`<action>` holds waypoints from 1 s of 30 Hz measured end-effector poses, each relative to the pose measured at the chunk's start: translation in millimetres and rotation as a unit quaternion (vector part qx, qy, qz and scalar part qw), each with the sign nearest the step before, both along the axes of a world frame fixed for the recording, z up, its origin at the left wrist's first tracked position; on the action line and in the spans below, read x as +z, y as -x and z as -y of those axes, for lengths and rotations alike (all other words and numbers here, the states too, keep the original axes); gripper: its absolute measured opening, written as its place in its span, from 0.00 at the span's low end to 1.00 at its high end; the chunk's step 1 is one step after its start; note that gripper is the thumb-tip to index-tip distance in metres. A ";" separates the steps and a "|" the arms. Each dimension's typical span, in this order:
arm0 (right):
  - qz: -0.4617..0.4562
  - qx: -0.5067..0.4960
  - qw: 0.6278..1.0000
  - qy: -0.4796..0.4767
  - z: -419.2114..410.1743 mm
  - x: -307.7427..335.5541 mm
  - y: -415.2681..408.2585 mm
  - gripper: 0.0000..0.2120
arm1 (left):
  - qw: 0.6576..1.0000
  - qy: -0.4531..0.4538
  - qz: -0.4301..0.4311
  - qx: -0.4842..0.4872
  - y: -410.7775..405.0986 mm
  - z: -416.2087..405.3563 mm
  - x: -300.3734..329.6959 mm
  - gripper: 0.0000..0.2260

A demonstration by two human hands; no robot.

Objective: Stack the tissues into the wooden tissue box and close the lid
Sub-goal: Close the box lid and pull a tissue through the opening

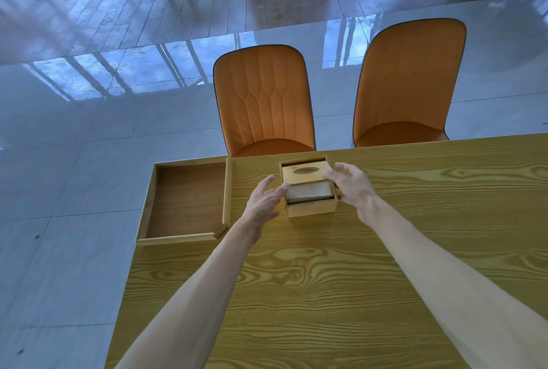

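Note:
A small wooden tissue box [311,209] stands near the table's far edge. Its sliding lid [305,173], with an oval slot, covers the far half of the top. White tissues [308,192] show in the uncovered near half. My left hand [264,200] is at the box's left side, fingers apart, fingertips touching or almost touching its upper left edge. My right hand [353,183] hovers at the box's right side, fingers spread, with fingertips close to the lid's right edge. Neither hand grips anything.
A shallow wooden tray [152,190] with nothing in it lies at the table's far left corner. Two orange chairs [264,101] stand behind the far edge of the wood-grain table [326,279]. Glossy tiled floor lies to the left.

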State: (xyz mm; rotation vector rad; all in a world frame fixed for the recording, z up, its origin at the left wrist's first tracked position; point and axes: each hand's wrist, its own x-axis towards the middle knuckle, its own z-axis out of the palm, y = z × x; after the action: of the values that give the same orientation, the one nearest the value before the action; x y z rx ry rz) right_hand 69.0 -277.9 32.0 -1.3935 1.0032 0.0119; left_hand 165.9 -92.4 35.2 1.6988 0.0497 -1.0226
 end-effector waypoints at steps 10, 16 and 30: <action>0.009 -0.016 1.000 0.008 -11.2 -15.9 17.4 0.31 | 0.998 -0.031 0.017 0.046 12.6 3.4 -16.3 0.23; -0.001 0.006 0.997 0.083 -11.6 -27.1 17.9 0.32 | 0.997 -0.048 0.055 0.039 9.8 5.6 -25.4 0.23; -0.030 0.081 0.951 0.296 -10.6 -35.2 14.6 0.31 | 0.988 -0.077 0.135 0.016 6.2 8.5 -41.9 0.21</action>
State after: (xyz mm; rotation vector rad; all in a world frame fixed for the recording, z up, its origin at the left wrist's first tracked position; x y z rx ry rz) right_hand 54.4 -267.3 -3.2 -2.0344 0.9798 -0.1357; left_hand 159.7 -100.9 -6.7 1.9581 -0.0219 -0.7735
